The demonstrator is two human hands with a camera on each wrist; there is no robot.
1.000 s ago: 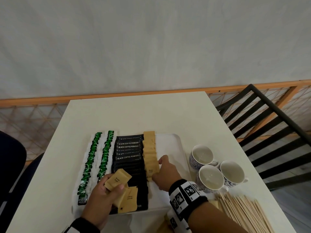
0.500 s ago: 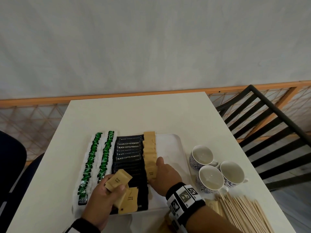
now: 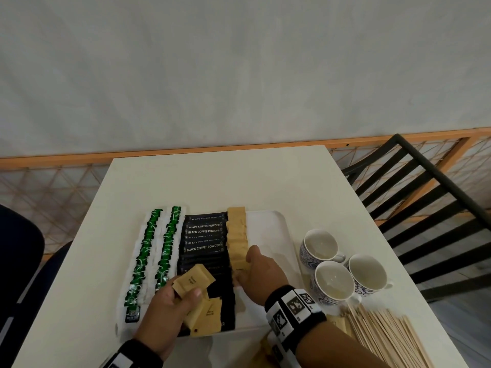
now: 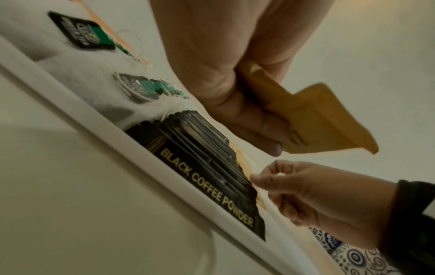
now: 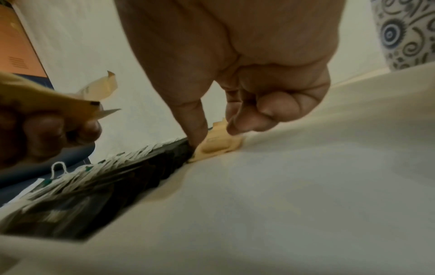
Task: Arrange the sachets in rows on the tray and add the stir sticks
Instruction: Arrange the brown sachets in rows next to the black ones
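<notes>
A white tray holds two rows of green tea bags, a row of black coffee sachets and a row of brown sugar sachets. My left hand hovers over the tray's near end and grips several brown sachets, fanned out in the left wrist view. At the near end of the brown row, my right hand pinches a brown sachet lying on the tray between thumb and finger. A pile of wooden stir sticks lies on the table at the front right.
Three blue-patterned cups stand right of the tray, beside the sticks. A loose brown sachet lies near my right wrist. A black slatted chair is off the table's right side, a dark seat to the left.
My right hand has slid a little nearer along the brown row and lowered onto the sachet at its end. The left hand has kept its bundle almost still.
</notes>
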